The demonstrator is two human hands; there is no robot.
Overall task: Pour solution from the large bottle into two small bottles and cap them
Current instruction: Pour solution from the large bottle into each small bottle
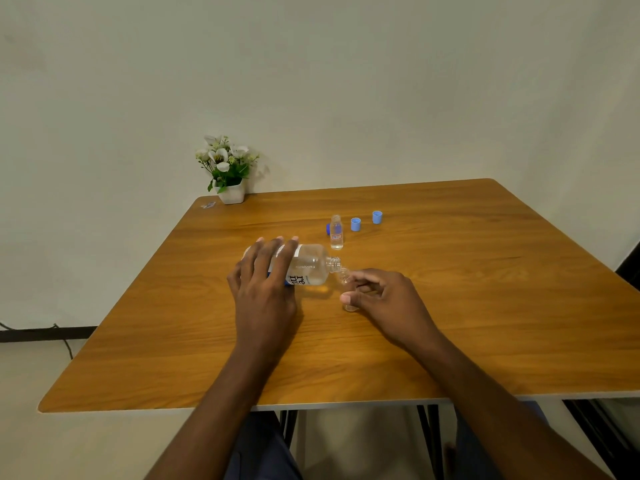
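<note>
Left hand (pixel 265 271) wrapped over large bottle (pixel 304 266), tipped sideways mid-counter (pixel 485 306), neck at small bottle (pixel 346 284) pinched by right hand (pixel 384 296). Clear, rigid, likely slippery and light: best gripped round the body, below the rim.

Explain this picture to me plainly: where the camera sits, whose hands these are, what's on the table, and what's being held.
There is no machine here. The one picture comes from a camera worn on a person's head, looking down at their own bare hands. The left hand grips the large bottle, tipped on its side with its open neck at the mouth of a small bottle, which the right hand steadies on the wooden table. Farther back stands a second small bottle, uncapped, with a dark blue cap beside it and two light blue caps to its right. A potted plant sits at the far corner.
</note>
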